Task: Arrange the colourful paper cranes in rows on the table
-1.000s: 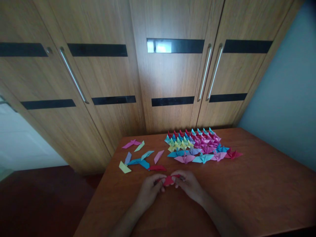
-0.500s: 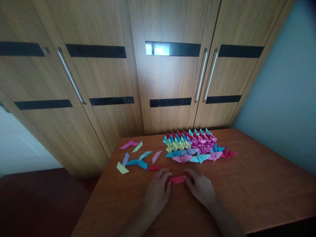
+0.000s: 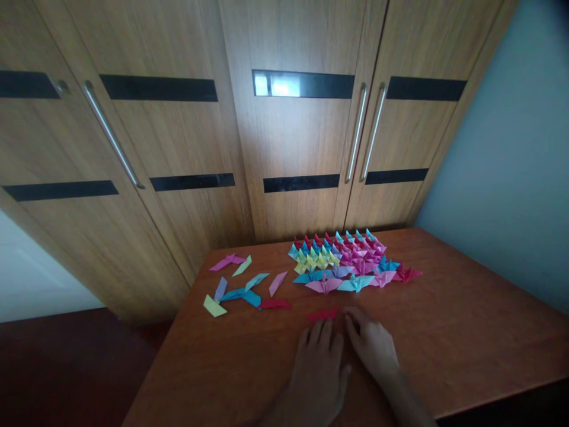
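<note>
The left hand lies flat, fingers straight, at the near edge of the red folded paper, maybe to press it on the tabletop. The right hand curls by the paper's right end; I can't tell if its grip pinches. Paper cranes sit in rows, perhaps to save room.

Red folded paper on table
Left hand touching its near edge, right hand beside it, paper cranes beyond.

left grip bare, right grip bare; right forearm bare too (tapering toward wrist)
</note>
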Demonstrator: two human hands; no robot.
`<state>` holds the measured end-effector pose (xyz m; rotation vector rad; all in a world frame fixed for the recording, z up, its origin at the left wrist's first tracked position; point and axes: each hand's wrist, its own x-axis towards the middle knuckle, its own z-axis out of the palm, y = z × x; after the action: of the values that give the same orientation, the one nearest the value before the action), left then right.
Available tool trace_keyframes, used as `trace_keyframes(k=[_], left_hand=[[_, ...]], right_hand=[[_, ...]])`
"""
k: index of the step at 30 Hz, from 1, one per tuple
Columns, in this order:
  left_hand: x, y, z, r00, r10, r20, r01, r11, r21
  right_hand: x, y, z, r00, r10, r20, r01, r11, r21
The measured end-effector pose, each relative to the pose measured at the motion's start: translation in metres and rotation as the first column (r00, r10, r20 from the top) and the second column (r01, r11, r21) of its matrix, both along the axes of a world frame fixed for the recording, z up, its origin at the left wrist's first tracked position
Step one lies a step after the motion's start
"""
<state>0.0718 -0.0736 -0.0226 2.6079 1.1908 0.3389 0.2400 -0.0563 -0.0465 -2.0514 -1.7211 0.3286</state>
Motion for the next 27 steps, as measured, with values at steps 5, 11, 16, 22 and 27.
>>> trace_keyframes(k=[5, 11, 16, 22, 27], left_hand=[[0.013, 0.016, 0.002, 1.0, -0.017, 0.026, 0.016, 1.0, 0.019], [0.013, 0.023, 0.003, 0.998, -0.023, 0.051, 0.022, 0.999, 0.027], [0.009, 0.022, 0.001, 0.997, -0.023, 0.069, 0.02, 0.999, 0.043], [0.009, 0.022, -0.002, 0.998, -0.003, 0.06, 0.001, 0.999, 0.04], [0.009, 0.021, -0.001, 0.999, -0.002, 0.052, 0.0, 0.999, 0.036]], right_hand=[[-0.002, -0.001, 0.003, 1.0, 0.016, -0.004, -0.016, 1.0, 0.002], [-0.001, -0.001, 0.004, 0.999, 0.027, -0.031, -0.026, 0.999, 0.036], [-0.001, -0.001, 0.002, 0.999, 0.024, -0.032, -0.023, 0.999, 0.032], [0.0, 0.0, 0.002, 0.998, 0.038, -0.045, -0.037, 0.999, 0.026], [0.0, -0.001, 0.004, 0.998, 0.033, -0.058, -0.033, 0.999, 0.013]])
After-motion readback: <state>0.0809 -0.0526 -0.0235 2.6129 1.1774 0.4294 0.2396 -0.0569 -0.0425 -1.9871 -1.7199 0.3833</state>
